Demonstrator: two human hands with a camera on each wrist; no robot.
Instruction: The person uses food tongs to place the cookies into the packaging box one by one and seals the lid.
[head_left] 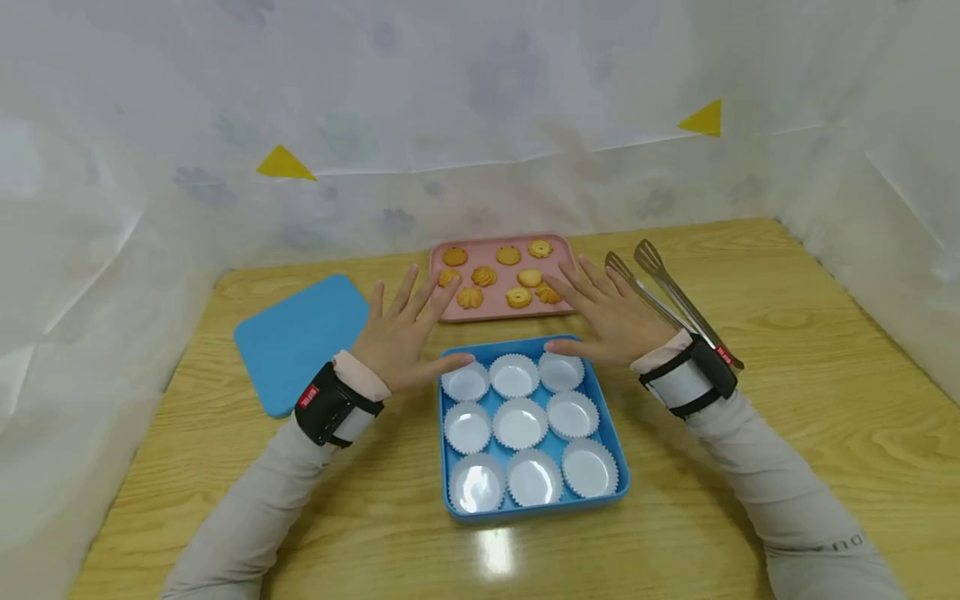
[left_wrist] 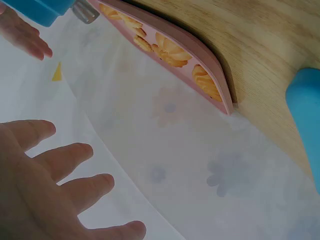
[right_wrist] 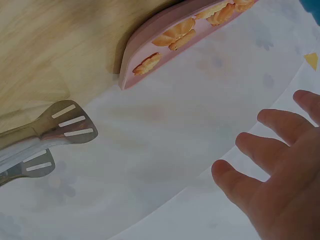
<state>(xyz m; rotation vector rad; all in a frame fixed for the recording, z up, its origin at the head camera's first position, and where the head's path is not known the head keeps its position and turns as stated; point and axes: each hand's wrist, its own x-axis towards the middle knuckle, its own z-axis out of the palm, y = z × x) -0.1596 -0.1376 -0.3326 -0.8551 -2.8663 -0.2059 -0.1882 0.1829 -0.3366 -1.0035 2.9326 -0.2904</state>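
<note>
Left hand (head_left: 401,346): fingers spread apart; thumb over far-left corner of blue tray (head_left: 538,511).
Right hand (head_left: 622,321): fingers also apart; thumb over tray's far-right corner.
White cups (head_left: 520,423): nine, in blue tray, on near side of fingers.
Pink tray (head_left: 495,307): far side, cookies (head_left: 483,276) on it, fingertips overlapping its left and right edges in head view.

The head camera looks forward and down from above the light wooden table (head_left: 810,325), far enough back to span both bare hands, left hand (head_left: 405,346) and right hand (head_left: 618,323). Each wrist camera sits close behind its own fingers, facing the white flower-printed backdrop (left_wrist: 170,160), roughly upside down. All three share the pink rectangular tray (head_left: 493,311); head and right wrist share the slotted metal tongs (right_wrist: 50,129).
</note>
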